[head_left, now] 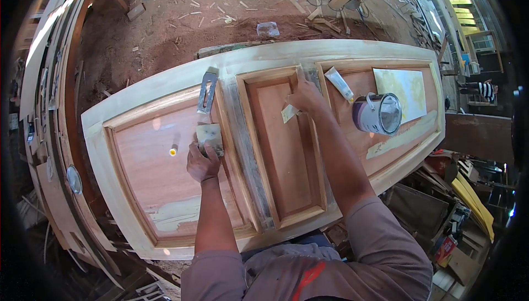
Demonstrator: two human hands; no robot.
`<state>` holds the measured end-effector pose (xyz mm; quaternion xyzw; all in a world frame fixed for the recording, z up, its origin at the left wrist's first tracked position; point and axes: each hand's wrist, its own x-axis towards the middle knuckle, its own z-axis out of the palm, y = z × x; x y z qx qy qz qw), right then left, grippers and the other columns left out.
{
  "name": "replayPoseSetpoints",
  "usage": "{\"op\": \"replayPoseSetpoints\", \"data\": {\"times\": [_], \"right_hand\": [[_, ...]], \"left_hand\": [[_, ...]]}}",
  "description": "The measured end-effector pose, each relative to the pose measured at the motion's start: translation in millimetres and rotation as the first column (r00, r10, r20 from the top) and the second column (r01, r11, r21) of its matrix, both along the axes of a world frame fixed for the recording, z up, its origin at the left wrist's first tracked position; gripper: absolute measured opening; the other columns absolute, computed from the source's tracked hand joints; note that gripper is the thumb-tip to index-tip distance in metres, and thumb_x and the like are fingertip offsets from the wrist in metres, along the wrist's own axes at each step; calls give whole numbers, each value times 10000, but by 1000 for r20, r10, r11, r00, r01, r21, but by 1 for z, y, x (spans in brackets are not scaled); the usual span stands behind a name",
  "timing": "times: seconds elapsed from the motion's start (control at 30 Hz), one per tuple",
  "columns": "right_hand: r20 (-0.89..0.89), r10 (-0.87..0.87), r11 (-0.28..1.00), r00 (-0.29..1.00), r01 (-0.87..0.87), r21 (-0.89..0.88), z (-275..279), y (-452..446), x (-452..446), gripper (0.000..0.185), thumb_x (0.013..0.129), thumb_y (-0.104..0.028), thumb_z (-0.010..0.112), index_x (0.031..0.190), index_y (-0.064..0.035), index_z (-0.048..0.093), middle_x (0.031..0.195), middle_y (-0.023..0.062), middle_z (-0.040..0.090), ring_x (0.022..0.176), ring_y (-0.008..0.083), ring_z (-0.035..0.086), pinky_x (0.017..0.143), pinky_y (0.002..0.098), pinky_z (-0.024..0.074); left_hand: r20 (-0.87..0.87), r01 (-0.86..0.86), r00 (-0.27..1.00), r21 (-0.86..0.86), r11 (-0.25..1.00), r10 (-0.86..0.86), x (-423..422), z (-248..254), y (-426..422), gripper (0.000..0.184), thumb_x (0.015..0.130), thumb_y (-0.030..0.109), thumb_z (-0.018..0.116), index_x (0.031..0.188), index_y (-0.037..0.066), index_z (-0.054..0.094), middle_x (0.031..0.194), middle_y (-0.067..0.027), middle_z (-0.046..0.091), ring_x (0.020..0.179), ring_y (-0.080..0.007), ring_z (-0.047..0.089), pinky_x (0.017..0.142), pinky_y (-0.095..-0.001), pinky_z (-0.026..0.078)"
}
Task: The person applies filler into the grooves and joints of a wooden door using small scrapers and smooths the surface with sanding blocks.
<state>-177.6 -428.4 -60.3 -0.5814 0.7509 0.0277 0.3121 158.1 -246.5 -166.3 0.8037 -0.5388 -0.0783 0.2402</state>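
Observation:
A pale wooden panelled door (275, 51) lies flat in front of me. Above its left panel, my left hand (203, 163) grips a squarish plate smeared with pale putty (209, 134). My right hand (306, 97) is at the upper part of the narrow middle panel, one finger reaching to the moulding near its top corner. From its closed fingers a small pale flat piece (289, 113) sticks out; its exact kind is unclear. A grey flat tool with a long slot (207, 92) rests just beyond my left hand. Right of my right hand lies a white tube (339, 84).
On the right panel are a metal can (380, 114) and a yellow-smeared white sheet (416, 89). A small yellow cap (173, 152) is on the left panel. Long boards (66, 135) line the left side. Wood scraps (325, 23) litter the dirt floor.

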Motion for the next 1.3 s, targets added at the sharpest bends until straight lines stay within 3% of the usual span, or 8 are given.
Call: {"op": "replayPoseSetpoints", "data": {"times": [0.33,0.43,0.53,0.67,0.73,0.93,1.17,1.3], "right_hand": [[-22,53,995,998,-51,83,-13,-13,1,1103,752,-227,702,1632,124,137,1248,332,698,1203,454,674,1060,460,537],[24,148,986,989,-149,68,-31,-16,-12,1037,757,-221,704,1635,80,240,1194,305,725,1104,413,728,980,443,577],[366,34,998,930,-11,-66,-31,7,-23,962,778,-149,732,1627,37,318,893,186,743,775,293,752,677,403,608],[897,-303,951,322,169,261,-3,37,-18,941,802,-150,650,1676,-88,308,882,96,683,687,155,657,567,274,539],[936,-351,933,15,91,349,-14,44,-16,938,819,-135,627,1690,-108,281,847,64,650,639,124,614,503,255,494],[812,-429,829,-395,184,527,-38,52,68,1042,848,-154,624,1726,-162,62,845,35,608,608,121,570,444,266,435],[846,-503,768,-176,358,531,-37,40,123,1142,806,-164,687,1711,-90,-7,955,108,611,615,171,620,475,301,504],[861,-508,804,-36,339,489,-37,28,133,1181,761,-158,703,1697,-20,-5,1103,144,588,780,217,639,557,345,530]], "left_hand": [[-14,-11,1000,-4,1000,11,-1,-1,0,402,1033,458,572,1125,67,589,928,-218,722,860,-447,709,711,-560,554],[-30,-16,999,0,1000,16,0,-1,1,406,1024,461,582,1121,66,590,929,-217,723,857,-447,708,712,-563,553],[-40,-2,999,-37,999,1,0,-1,-2,398,1017,451,589,1115,65,591,924,-216,723,852,-446,707,710,-565,552],[-7,-12,1000,-6,1000,12,-1,-2,0,378,1011,430,595,1103,63,592,910,-218,720,839,-447,705,703,-565,552],[-16,-22,1000,-8,1000,21,-1,0,0,375,1013,433,592,1094,66,588,903,-217,718,835,-447,705,700,-566,551],[-30,-35,999,-22,999,34,-2,-2,-2,380,1012,454,598,1065,78,584,886,-208,716,826,-441,705,689,-563,547],[-32,-35,999,-15,999,35,-2,-5,1,398,1005,477,609,1079,87,586,894,-199,719,828,-442,703,695,-566,544],[-25,-42,999,11,999,43,-6,2,0,372,998,434,625,1106,79,591,916,-202,722,844,-440,706,708,-558,548]]}}
